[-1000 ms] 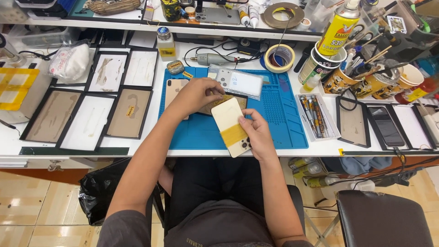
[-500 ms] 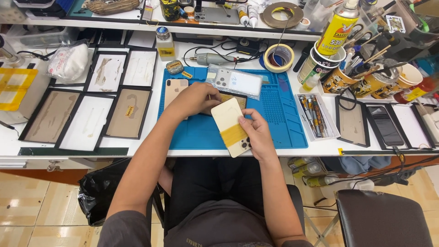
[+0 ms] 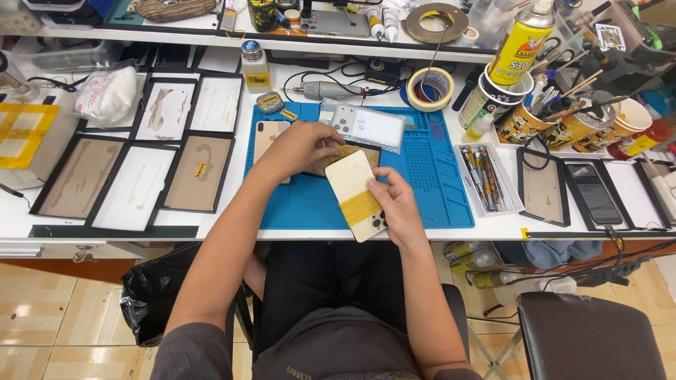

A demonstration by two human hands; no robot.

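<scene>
Hands work mid-frame over the blue mat [image 3: 436, 190]: the right hand [image 3: 396, 207] grips a cream phone back [image 3: 355, 193] banded with yellow tape, tilted toward the camera; the left hand [image 3: 299, 144] pins a dark panel [image 3: 345, 156] flat. Upper right of the frame, a yellow spray can [image 3: 520, 43] stands beside tape rolls [image 3: 431, 88].

Right hand [image 3: 396, 208] gripping cream phone [image 3: 355, 193] (yellow tape band), left hand [image 3: 299, 146] over blue mat [image 3: 436, 190]

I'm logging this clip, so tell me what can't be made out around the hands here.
- Head view: the dark part on the blue mat is mostly covered by the left hand and the cream phone back.
- Right hand fingertips: behind that phone back.
</scene>
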